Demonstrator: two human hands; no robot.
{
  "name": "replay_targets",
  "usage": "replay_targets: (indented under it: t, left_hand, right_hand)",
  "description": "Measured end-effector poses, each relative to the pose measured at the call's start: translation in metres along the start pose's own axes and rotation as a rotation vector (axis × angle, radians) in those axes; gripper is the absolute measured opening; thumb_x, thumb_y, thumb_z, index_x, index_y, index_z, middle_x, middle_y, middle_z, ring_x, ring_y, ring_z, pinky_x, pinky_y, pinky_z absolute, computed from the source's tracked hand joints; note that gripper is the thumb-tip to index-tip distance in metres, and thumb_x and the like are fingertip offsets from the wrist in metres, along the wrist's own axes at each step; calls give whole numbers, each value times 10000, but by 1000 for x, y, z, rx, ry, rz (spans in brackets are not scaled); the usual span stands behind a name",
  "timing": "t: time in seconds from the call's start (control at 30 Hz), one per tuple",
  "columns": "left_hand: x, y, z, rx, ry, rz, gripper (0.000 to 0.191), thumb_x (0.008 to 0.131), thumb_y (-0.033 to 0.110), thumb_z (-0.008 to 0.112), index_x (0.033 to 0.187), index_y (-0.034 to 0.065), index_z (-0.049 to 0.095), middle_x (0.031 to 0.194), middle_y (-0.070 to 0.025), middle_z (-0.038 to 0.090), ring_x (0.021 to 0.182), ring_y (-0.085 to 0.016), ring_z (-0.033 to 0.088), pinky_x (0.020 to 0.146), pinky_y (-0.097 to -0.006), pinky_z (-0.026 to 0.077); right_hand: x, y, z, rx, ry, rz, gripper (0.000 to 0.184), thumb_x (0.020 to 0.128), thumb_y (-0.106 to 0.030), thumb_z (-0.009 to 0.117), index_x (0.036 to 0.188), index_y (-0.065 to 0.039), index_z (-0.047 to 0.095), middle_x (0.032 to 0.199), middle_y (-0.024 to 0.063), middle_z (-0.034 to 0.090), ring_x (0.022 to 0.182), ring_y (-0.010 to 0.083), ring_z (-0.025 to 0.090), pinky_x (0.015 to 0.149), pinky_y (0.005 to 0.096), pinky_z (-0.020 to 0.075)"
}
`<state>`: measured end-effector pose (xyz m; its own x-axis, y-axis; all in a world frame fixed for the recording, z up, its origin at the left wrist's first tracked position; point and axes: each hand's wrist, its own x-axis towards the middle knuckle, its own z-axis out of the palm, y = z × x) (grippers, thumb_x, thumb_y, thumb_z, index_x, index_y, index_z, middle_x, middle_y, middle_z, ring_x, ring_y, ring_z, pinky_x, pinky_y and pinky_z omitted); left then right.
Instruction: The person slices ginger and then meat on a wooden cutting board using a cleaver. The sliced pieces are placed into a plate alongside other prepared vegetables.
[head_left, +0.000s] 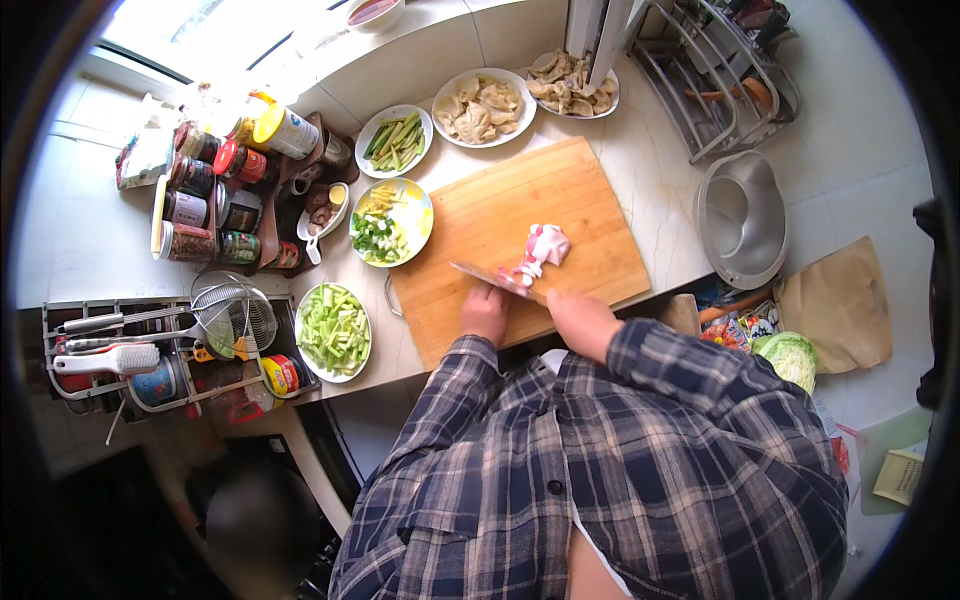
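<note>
My right hand (583, 321) grips the handle of a kitchen knife (480, 271) at the near part of a wooden cutting board (472, 217). The blade points to the left, low over the wood. My left hand (484, 311) is at the blade's near side, fingers bent against or just beside it; whether they pinch anything is hidden. A piece of raw pink-and-white meat (551, 244) lies beyond the blade, with small cut pieces (530, 270) along its near edge. Some reddish meat (514, 282) is right at the blade.
Left of the board are plates of chopped green stalks (335, 330), scallion and ginger (382, 229), and green strips (397, 142). Dumplings (480, 110) fill two plates behind. A metal basin (742, 217) stands right; a spice rack (225, 202) and utensil basket (172, 352) stand left.
</note>
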<state>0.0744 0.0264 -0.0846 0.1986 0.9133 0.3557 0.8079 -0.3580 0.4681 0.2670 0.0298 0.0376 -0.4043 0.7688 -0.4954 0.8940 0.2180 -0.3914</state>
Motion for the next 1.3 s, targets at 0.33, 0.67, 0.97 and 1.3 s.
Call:
replay_targets:
  t: [0.33,0.67,0.97,1.3]
  left_hand:
    - [4,2,-16,-159,-124,21,168,832,62,605,984,79,675,979,-141,660,869,-341,634,753,-420,531]
    - [33,-2,-29,-97,-244,-136,524,707,66,778,1176,39,548,1135,-162,525,953,-330,585,832,-385,505]
    - [53,34,-7,-99,-331,-245,644,704,271,814,1211,-5,528,1123,-191,544,1058,-346,540,916,-410,469]
    - [68,64,6,55,-387,-458,397,718,221,744,1067,82,615,1165,-186,515,1081,-386,495,934,-443,454]
  right_hand:
    - [16,17,19,139,181,-80,117,882,-134,519,955,-46,493,739,204,645,711,415,633,631,524,487]
    - [-36,58,7,235,465,-67,111,901,-141,550,911,-54,481,727,207,614,711,422,609,599,510,470]
    - [-58,76,4,298,553,28,127,910,-155,545,913,-51,472,705,210,618,677,419,614,583,517,474]
    - [-65,72,3,264,523,38,133,913,-159,534,895,-49,462,692,207,613,660,420,613,568,514,476]
